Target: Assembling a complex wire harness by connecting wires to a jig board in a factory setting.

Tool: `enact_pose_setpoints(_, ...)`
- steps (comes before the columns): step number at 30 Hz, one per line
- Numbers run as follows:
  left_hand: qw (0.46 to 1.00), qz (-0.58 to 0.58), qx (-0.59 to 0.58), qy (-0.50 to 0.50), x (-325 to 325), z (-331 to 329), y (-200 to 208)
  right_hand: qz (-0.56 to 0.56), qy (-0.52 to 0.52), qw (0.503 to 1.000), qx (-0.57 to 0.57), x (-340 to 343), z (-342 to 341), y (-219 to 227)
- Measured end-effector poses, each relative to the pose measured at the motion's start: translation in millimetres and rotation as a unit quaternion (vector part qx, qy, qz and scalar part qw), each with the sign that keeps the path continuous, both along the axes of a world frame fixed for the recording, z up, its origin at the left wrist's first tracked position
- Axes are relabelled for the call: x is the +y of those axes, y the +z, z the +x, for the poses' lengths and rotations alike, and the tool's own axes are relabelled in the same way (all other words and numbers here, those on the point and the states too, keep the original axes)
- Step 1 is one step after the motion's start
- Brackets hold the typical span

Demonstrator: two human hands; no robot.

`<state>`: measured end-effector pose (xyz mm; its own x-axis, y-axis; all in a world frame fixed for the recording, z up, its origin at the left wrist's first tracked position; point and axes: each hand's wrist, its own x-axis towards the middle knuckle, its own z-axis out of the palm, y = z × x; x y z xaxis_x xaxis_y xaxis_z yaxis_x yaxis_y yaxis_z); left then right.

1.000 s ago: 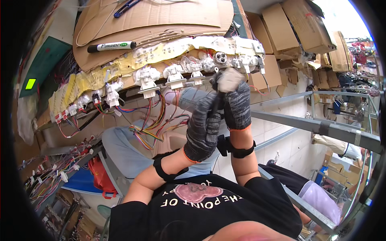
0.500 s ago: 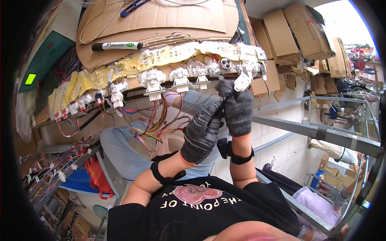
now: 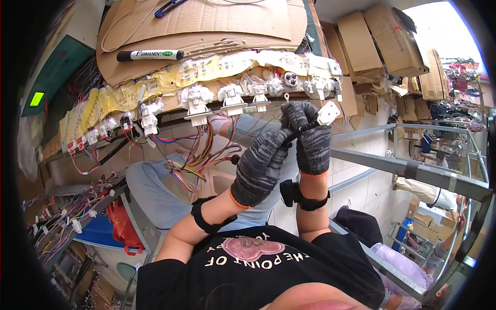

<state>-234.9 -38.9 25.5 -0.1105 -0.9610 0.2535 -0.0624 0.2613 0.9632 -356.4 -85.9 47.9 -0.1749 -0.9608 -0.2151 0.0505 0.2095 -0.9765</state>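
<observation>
Both hands wear grey-striped knit gloves with orange cuffs. My right hand (image 3: 312, 142) is closed around a black cable (image 3: 297, 135) just below the board's edge. A white connector (image 3: 328, 113) sticks out beyond its fingers to the right, and a small ring terminal (image 3: 287, 96) on a wire rises above them. Pressed close beside it, my left hand (image 3: 261, 165) pinches the same cable lower down. Along the board's front edge runs a row of white connector sockets (image 3: 196, 106), several with coloured wires (image 3: 204, 160) hanging down to the left of my hands.
A black-and-white marker (image 3: 150, 55) lies on cardboard (image 3: 232, 26) behind the yellow-taped strip (image 3: 170, 77). Metal frame rails (image 3: 408, 168) cross at the right, with cardboard boxes (image 3: 395, 41) stacked beyond. Wire bundles (image 3: 62, 219) and a red bag (image 3: 124, 227) sit at the lower left.
The white connector has moved right and slightly down, away from the sockets. My right hand has shifted a little right with it, and the ring terminal now shows above the glove.
</observation>
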Motion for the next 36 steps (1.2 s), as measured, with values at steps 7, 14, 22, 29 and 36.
enact_pose_setpoints(7,1.000,-0.008,-0.008,0.015,-9,1,0,0.034,0.000,0.998,0.051,-14,4,1)
enact_pose_setpoints(14,0.988,0.140,0.065,-0.030,-5,0,-14,-0.177,-0.047,0.944,0.273,15,16,1)
enact_pose_setpoints(22,0.996,0.050,-0.005,-0.076,-32,1,-10,-0.134,-0.086,0.958,0.240,-14,7,-2)
enact_pose_setpoints(29,0.990,0.094,0.044,-0.094,-34,4,-12,-0.226,0.002,0.859,0.460,-25,-10,-7)
enact_pose_setpoints(36,0.990,0.079,0.046,-0.105,-33,1,-13,-0.111,0.015,0.939,0.324,-21,-9,4)
